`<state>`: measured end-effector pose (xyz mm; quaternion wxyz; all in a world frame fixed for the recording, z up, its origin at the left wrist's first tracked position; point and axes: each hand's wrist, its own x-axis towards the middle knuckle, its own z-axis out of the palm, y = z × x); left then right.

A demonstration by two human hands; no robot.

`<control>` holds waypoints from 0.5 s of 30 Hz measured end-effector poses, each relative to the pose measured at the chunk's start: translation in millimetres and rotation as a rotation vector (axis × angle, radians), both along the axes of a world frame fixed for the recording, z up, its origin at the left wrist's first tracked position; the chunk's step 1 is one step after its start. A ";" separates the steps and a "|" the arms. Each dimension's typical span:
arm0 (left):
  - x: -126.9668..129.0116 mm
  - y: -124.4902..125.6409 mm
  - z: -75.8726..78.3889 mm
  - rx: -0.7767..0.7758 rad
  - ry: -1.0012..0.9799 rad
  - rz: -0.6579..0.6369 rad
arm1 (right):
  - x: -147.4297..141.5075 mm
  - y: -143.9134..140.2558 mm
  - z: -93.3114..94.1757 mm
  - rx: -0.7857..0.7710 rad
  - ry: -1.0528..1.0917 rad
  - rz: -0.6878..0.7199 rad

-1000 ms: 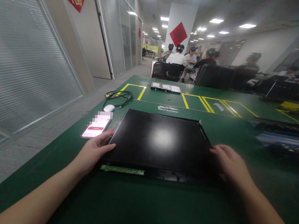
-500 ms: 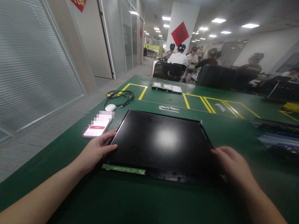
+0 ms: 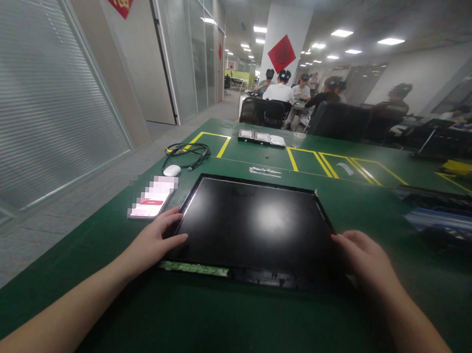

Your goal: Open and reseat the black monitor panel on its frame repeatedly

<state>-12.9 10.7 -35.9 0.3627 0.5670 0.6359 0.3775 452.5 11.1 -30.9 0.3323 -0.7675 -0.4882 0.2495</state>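
Observation:
A black LCD screen panel (image 3: 233,224) sits in a thin dark frame above or on the green table, its glossy face up with a white glare. Along its near edge runs a green circuit board strip (image 3: 194,269). My left hand (image 3: 154,241) grips the panel's left edge, thumb on the face and fingers at the side. At the right edge my right hand (image 3: 361,253) pinches the rim with thumb and fingertips; its lower fingers are partly in shadow. Whether the panel's underside touches the table is hidden.
Left of the panel lie a lit phone (image 3: 152,200), a white mouse (image 3: 172,170) and a coiled black cable (image 3: 187,156). Several hard drives (image 3: 261,138) lie beyond, near yellow tape outlines (image 3: 293,160). Blurred parts (image 3: 444,224) lie at the right. People (image 3: 280,88) sit farther back.
The glare on the screen has shifted right, and a thin light line shows more along the far and left edges. Both hands stay at the sides; the view moved slightly.

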 end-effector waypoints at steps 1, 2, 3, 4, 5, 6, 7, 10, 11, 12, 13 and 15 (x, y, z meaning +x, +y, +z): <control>-0.6 -0.9 -2.2 0.025 0.052 -0.022 | -0.4 -0.2 -0.1 0.002 -0.016 0.003; -1.3 -2.1 -4.7 0.064 0.122 -0.051 | -1.0 -0.4 -0.1 -0.001 -0.027 0.008; -2.1 -3.3 -7.3 0.110 0.209 -0.093 | -1.6 -0.6 0.0 -0.002 -0.033 0.009; -3.1 -4.5 -9.5 0.168 0.310 -0.139 | -2.2 -0.8 0.2 0.001 -0.034 0.007; -4.4 -5.5 -11.0 0.205 0.397 -0.194 | -2.8 -0.9 0.6 0.003 -0.033 0.005; -5.9 -6.2 -11.4 0.225 0.469 -0.253 | -3.2 -1.0 1.0 0.003 -0.035 0.003; -7.8 -6.6 -10.5 0.238 0.523 -0.299 | -3.6 -1.0 1.4 -0.002 -0.042 0.002; -15.1 -6.1 -0.6 0.298 0.649 -0.350 | -4.3 -0.7 2.5 -0.009 -0.069 -0.008; -18.0 -5.6 3.8 0.327 0.677 -0.341 | -4.5 -0.6 2.5 -0.006 -0.075 -0.012; -21.0 -4.9 8.2 0.348 0.687 -0.327 | -4.6 -0.4 2.3 -0.004 -0.081 -0.014; -23.9 -4.3 12.1 0.359 0.677 -0.330 | -4.7 -0.2 2.0 -0.003 -0.088 -0.016; -29.1 -3.1 17.7 0.347 0.648 -0.366 | -4.8 0.0 1.1 0.005 -0.090 -0.015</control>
